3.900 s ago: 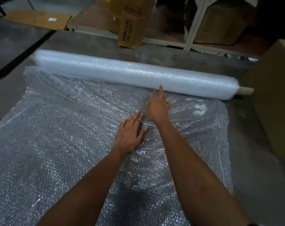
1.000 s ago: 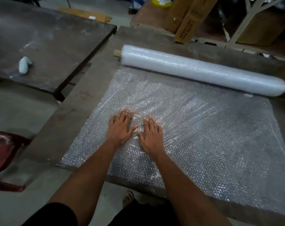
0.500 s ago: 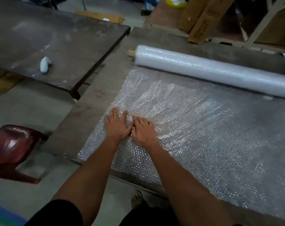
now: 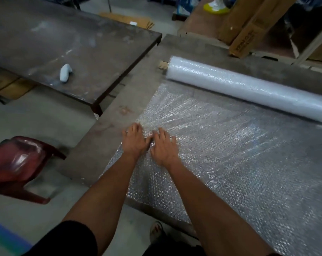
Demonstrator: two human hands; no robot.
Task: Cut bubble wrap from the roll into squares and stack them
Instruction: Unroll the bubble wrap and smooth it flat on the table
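A long white bubble wrap roll [image 4: 248, 89] lies across the far side of a grey work table [image 4: 116, 111]. Its unrolled sheet [image 4: 239, 163] covers the table toward me. Both hands sit side by side near the sheet's left edge. My left hand [image 4: 133, 143] and my right hand [image 4: 164, 146] have curled fingers that grip the wrap. The wrap is bunched up between them, and creases fan out from them toward the roll.
A second dark table [image 4: 64, 39] stands to the left with a small pale object [image 4: 65, 72] on it. A red plastic chair [image 4: 18, 163] is on the floor at lower left. Cardboard boxes [image 4: 248, 34] stand behind the roll.
Both hands slid left along the sheet to its left edge. Their fingers went from flat on the wrap to curled into it, and the wrap now bunches between them.
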